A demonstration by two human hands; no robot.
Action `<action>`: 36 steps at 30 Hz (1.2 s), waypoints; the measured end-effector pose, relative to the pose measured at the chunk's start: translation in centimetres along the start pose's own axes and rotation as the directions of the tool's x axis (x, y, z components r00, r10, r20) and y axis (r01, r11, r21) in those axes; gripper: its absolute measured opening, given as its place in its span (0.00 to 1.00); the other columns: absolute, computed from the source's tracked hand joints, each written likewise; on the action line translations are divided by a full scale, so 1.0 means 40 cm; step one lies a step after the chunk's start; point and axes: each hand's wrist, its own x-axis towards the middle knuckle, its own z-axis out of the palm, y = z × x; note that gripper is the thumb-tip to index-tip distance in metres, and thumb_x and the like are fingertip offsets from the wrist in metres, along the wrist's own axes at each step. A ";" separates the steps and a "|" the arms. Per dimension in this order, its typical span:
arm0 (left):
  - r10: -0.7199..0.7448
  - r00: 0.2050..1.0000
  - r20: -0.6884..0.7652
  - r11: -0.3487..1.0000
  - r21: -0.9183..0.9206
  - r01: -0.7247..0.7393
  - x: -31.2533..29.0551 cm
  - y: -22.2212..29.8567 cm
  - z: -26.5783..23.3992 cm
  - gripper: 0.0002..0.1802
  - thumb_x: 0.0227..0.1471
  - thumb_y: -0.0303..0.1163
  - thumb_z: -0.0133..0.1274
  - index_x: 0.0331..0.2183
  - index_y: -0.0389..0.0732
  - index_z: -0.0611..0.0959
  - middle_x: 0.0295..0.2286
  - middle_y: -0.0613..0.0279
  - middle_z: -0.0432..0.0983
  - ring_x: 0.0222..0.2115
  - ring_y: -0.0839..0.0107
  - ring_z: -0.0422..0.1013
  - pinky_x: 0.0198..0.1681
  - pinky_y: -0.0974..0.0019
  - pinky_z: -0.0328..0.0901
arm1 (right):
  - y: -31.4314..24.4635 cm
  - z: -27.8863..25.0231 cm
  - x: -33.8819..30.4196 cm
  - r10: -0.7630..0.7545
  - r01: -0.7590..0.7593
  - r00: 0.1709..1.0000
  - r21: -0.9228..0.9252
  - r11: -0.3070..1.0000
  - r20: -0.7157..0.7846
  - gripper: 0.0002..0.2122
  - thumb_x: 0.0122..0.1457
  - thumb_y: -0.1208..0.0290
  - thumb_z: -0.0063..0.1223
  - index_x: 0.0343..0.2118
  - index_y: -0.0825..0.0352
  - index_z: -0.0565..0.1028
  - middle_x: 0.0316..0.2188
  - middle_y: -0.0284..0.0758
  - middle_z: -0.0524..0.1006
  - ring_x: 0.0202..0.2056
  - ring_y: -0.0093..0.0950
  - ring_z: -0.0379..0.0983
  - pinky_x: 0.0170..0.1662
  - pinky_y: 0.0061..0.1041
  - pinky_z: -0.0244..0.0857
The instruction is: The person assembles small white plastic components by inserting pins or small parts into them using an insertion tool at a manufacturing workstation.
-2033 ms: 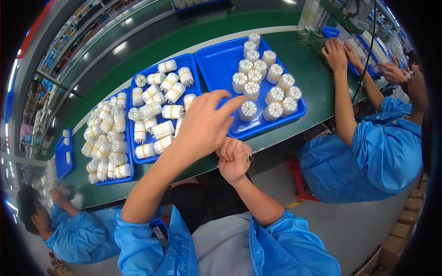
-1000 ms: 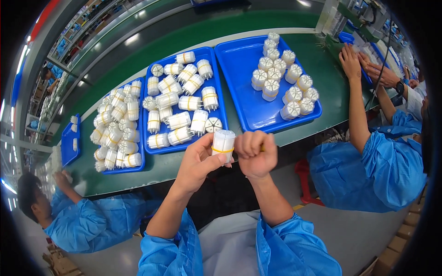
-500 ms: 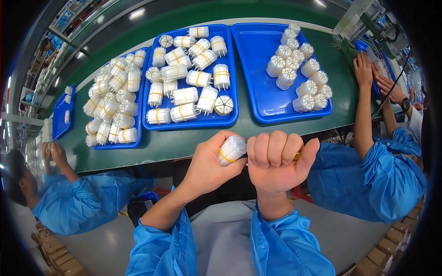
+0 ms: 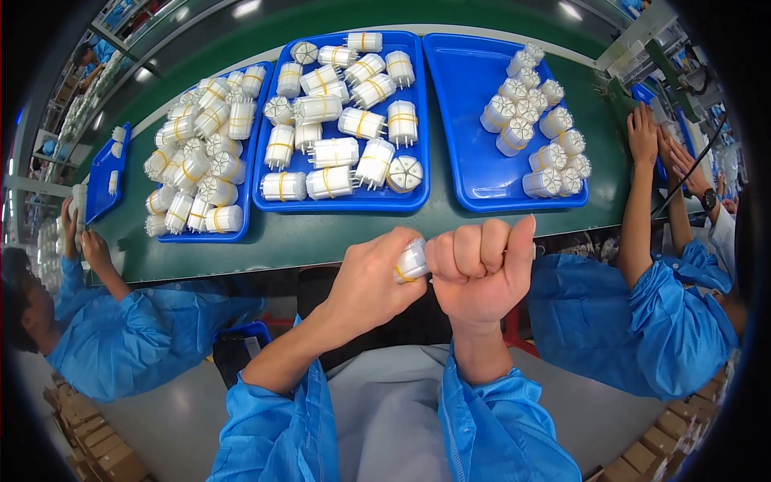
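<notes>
The white cylinder point(image 4: 412, 262) lies clasped within the left hand point(image 4: 371, 277), just beside the curled right hand point(image 4: 482, 277).

We can pass over the green bench point(image 4: 321, 233) into the bare left of the right blue tray point(image 4: 459, 120); upright white cylinders point(image 4: 516, 136) block its right, and jumbled cylinders point(image 4: 330, 182) crowd the middle tray point(image 4: 345, 206).
</notes>
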 end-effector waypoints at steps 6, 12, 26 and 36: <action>-0.185 0.981 0.062 0.910 -0.367 0.195 0.012 0.016 0.001 0.17 0.42 0.27 0.61 0.37 0.36 0.76 0.29 0.52 0.77 0.29 0.61 0.76 0.33 0.62 0.69 | -0.013 0.019 0.014 -0.072 0.071 0.997 -0.022 0.997 -0.033 0.26 0.71 0.49 0.20 0.16 0.58 0.55 0.13 0.26 0.56 0.15 0.22 0.47 0.23 0.25 0.48; -0.294 0.914 0.280 0.728 -0.554 0.404 -0.008 -0.003 -0.015 0.17 0.44 0.27 0.60 0.39 0.36 0.77 0.30 0.65 0.74 0.30 0.81 0.68 0.35 0.72 0.66 | -0.023 0.018 -0.011 -0.169 0.171 0.985 -0.057 0.984 0.046 0.26 0.70 0.47 0.20 0.18 0.58 0.55 0.14 0.25 0.57 0.16 0.22 0.50 0.24 0.24 0.48; -0.233 0.959 0.161 0.889 -0.365 0.277 -0.025 0.001 0.006 0.17 0.42 0.26 0.61 0.37 0.35 0.78 0.27 0.58 0.77 0.28 0.72 0.73 0.31 0.68 0.68 | 0.031 -0.003 -0.043 -0.157 0.157 0.988 -0.070 0.985 -0.006 0.26 0.71 0.50 0.22 0.16 0.59 0.55 0.12 0.26 0.55 0.15 0.22 0.46 0.22 0.26 0.47; -0.059 0.998 0.029 0.905 -0.420 0.065 -0.019 -0.069 0.041 0.17 0.44 0.27 0.61 0.37 0.35 0.76 0.25 0.59 0.76 0.22 0.69 0.74 0.26 0.64 0.68 | 0.034 -0.030 -0.012 0.086 -0.088 0.996 -0.067 0.994 -0.034 0.25 0.71 0.50 0.24 0.17 0.57 0.54 0.12 0.26 0.54 0.14 0.21 0.46 0.22 0.24 0.45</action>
